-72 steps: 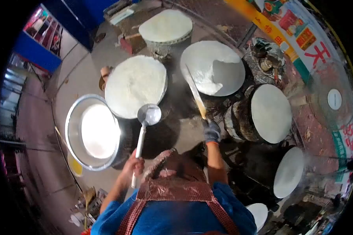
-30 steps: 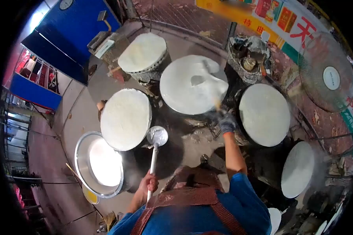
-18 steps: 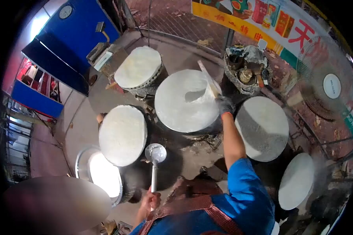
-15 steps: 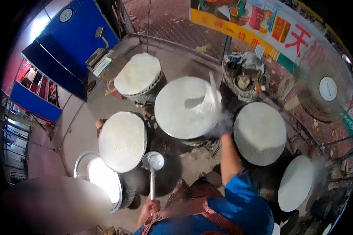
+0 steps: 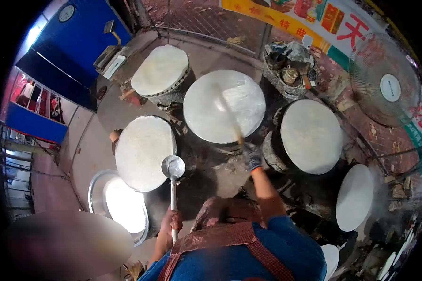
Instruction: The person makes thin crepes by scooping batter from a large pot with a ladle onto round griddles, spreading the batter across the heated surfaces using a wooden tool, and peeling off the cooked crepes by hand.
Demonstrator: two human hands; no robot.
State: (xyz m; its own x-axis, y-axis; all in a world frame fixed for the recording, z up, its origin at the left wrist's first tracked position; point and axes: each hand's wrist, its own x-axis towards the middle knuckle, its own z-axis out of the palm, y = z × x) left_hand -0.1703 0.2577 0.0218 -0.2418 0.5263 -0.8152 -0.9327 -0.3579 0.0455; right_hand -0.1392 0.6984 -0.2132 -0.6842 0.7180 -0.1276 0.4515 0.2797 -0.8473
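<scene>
Right now your left hand [image 5: 171,219] has its fingers curled around the handle of the ladle [image 5: 173,167], whose bowl overlaps the near edge of the left griddle [image 5: 143,145] in view; you can't tell whether they touch. Your gloved right hand [image 5: 252,157] has its fingers wrapped around the paddle [image 5: 231,119] at its near end, though the blur hides each finger. The paddle's long blade reaches forward over the middle griddle [image 5: 201,110], which is coated in white, with a shiny patch right of the blade. Just beside your right hand stands the right griddle [image 5: 311,136], pale on top. Below the left griddle, the metal basin [image 5: 97,196] shows a glaring white inside. Farther ahead on the left is another white-topped griddle [image 5: 160,70], and the fan [image 5: 390,87] stands well off to your right.
</scene>
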